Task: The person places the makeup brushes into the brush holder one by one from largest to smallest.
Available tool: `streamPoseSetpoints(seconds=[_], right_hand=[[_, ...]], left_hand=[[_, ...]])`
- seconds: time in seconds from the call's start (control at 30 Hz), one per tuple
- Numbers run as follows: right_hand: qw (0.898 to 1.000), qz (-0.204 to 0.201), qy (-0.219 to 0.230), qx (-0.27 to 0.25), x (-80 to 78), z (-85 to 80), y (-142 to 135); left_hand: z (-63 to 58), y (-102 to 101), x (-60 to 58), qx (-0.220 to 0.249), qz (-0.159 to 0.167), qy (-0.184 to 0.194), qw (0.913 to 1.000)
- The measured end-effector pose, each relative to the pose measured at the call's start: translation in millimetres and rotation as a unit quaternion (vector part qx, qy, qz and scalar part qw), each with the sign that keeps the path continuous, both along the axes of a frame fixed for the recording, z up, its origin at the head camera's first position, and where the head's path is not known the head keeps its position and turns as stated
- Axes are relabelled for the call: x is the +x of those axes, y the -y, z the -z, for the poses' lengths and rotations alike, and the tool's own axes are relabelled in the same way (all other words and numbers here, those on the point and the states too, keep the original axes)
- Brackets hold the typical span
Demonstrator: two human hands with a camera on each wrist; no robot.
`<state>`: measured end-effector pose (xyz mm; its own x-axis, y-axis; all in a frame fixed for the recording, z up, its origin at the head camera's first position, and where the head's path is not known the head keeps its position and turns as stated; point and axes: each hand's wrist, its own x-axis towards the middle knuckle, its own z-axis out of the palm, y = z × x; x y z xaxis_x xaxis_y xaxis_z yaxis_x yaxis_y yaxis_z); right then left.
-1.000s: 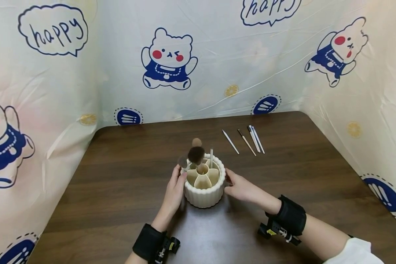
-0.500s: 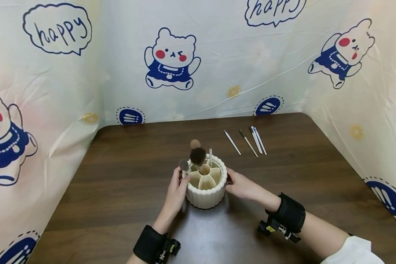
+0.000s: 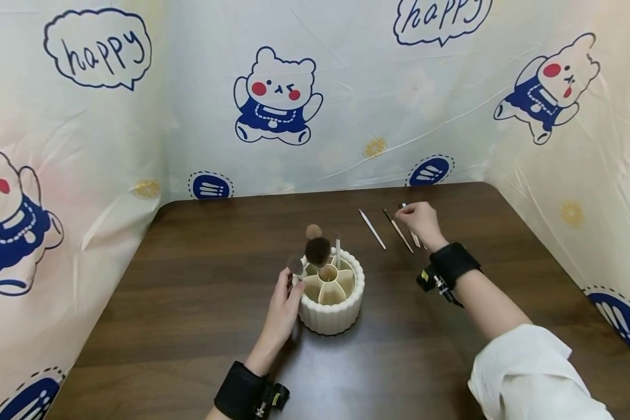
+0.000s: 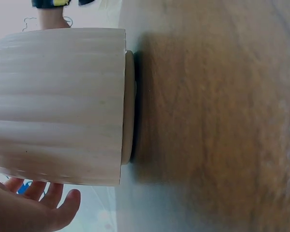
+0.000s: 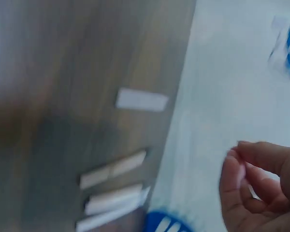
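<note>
A cream fluted brush holder (image 3: 331,315) with petal-shaped compartments stands upright on the table. Makeup brushes stick out of it, including a dark fluffy brush (image 3: 318,251), a tan one (image 3: 313,231) and a grey one at the left rim; a thin pale stick (image 3: 338,251) rises at the back. My left hand (image 3: 283,306) rests against the holder's left side, its fingers loosely extended in the left wrist view. Over the slim sticks at the back right hovers my right hand (image 3: 422,223), thumb and forefinger tips meeting with nothing visible between them.
Slim sticks lie on the brown table (image 3: 199,280): a white one (image 3: 372,229), a brown-and-pale one (image 3: 398,231), and white ones (image 3: 415,238) partly under my right hand. A printed cloth (image 3: 346,105) hangs behind and beside the table.
My right hand has left the holder's right side and moved up and right to the slim sticks. The left hand stays at the holder. The view has shifted slightly.
</note>
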<state>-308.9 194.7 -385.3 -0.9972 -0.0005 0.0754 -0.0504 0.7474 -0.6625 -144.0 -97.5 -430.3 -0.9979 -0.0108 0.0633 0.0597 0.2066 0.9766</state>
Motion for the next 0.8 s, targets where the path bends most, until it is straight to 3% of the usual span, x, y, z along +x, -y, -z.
streamPoseSetpoints(seconds=[0.1,0.27,0.8], right_hand=[[0.998,0.057,-0.029,0.004,-22.0,11.2,-14],[0.993,0.118,-0.023,0.010,-41.5,27.8,-23],[0.980,0.175,0.021,0.096,-62.2,61.9,-13]], left_hand=[[2.4,1,0.4,-0.003,0.002,-0.001,1.0000],[4.0,2,1.0,-0.004,0.006,0.007,1.0000],[3.2,5,1.0,-0.004,0.009,0.004,0.9999]])
